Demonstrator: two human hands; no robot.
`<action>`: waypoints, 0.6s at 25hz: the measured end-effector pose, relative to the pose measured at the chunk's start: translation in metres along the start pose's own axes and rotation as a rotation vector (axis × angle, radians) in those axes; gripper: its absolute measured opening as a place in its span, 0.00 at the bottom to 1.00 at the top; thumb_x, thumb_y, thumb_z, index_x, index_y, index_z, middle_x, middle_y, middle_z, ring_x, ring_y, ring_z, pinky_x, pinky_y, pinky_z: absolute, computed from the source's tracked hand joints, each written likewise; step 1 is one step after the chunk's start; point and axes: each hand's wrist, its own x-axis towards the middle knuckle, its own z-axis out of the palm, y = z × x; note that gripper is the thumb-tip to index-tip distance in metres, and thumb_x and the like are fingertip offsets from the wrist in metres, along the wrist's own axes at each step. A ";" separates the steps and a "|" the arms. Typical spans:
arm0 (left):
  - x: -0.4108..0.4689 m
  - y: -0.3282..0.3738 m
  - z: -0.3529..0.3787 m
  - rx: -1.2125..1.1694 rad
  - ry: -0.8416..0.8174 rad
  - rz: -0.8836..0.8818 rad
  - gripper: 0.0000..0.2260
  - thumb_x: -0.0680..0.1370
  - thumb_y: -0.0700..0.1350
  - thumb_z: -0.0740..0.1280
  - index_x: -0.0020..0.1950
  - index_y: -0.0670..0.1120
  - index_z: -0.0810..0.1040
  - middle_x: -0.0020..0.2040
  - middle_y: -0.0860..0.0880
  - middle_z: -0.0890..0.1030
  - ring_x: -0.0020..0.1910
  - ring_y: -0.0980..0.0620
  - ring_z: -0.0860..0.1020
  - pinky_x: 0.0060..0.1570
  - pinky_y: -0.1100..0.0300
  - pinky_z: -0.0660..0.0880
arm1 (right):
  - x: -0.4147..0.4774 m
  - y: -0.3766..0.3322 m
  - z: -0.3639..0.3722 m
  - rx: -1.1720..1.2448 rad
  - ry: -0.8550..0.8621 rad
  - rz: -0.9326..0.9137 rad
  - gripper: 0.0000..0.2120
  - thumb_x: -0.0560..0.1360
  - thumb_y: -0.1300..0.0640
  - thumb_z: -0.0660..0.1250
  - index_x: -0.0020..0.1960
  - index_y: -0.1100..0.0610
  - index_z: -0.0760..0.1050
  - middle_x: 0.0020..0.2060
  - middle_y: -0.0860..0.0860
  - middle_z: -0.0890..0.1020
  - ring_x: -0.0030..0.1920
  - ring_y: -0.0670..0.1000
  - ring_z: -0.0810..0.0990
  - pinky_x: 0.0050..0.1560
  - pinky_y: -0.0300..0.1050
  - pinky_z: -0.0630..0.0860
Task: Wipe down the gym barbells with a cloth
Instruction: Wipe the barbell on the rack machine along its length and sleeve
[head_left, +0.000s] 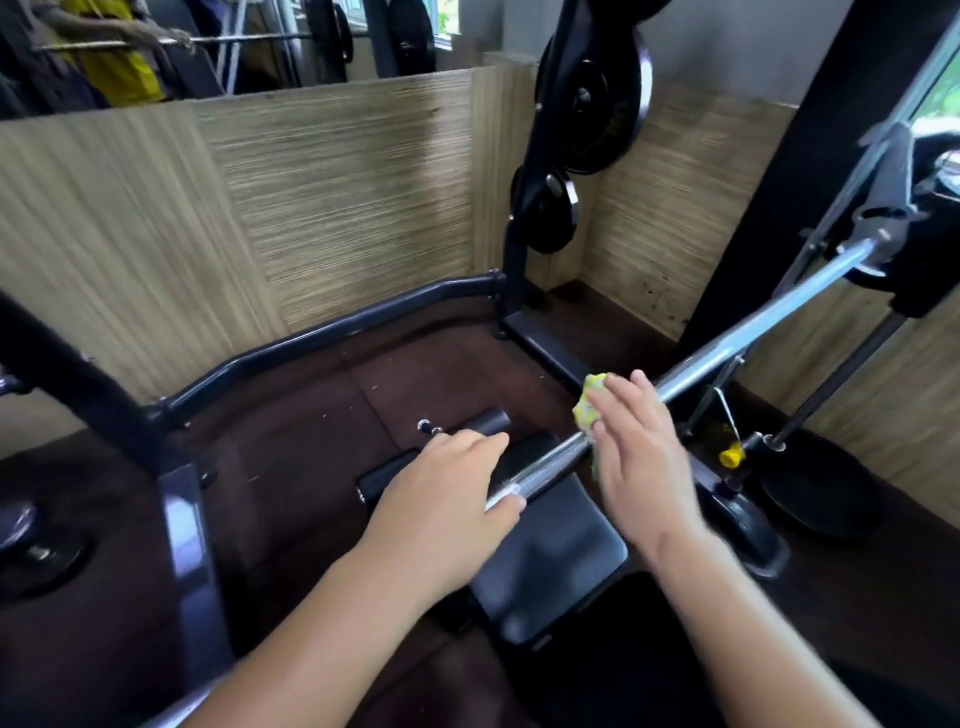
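Note:
A chrome barbell (727, 340) runs from the lower middle up to the right, where it sits in a machine's guide at the upper right. My left hand (441, 499) is wrapped around the bar's near part, thumb under it. My right hand (641, 457) presses a yellow-green cloth (589, 402) around the bar just right of the left hand, fingers extended over the cloth. Most of the cloth is hidden under the palm.
A black padded bench (550, 561) lies below the bar. A black frame tube (322, 332) curves along the wood-panelled wall. Weight plates (608, 98) hang on a post at the back. A yellow knob (731, 456) and a floor plate (821, 493) sit at right.

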 end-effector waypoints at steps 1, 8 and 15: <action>-0.010 -0.006 -0.003 0.008 -0.001 -0.014 0.24 0.78 0.59 0.61 0.73 0.55 0.65 0.68 0.60 0.70 0.68 0.57 0.65 0.63 0.55 0.70 | -0.020 -0.026 0.012 0.037 0.004 -0.043 0.19 0.81 0.57 0.57 0.68 0.59 0.76 0.71 0.53 0.73 0.77 0.57 0.61 0.76 0.55 0.62; -0.080 -0.032 -0.032 0.052 -0.006 -0.107 0.25 0.75 0.61 0.63 0.71 0.55 0.67 0.65 0.60 0.71 0.63 0.55 0.68 0.60 0.53 0.72 | -0.063 -0.060 0.019 0.102 -0.154 -0.303 0.20 0.81 0.57 0.59 0.71 0.56 0.74 0.74 0.51 0.70 0.79 0.55 0.60 0.78 0.51 0.58; -0.126 -0.040 -0.046 0.065 0.058 -0.213 0.25 0.76 0.61 0.62 0.71 0.54 0.67 0.65 0.59 0.72 0.64 0.54 0.68 0.60 0.54 0.72 | -0.069 -0.084 0.027 0.086 -0.081 -0.189 0.20 0.79 0.59 0.60 0.70 0.59 0.75 0.72 0.54 0.71 0.77 0.58 0.62 0.75 0.60 0.63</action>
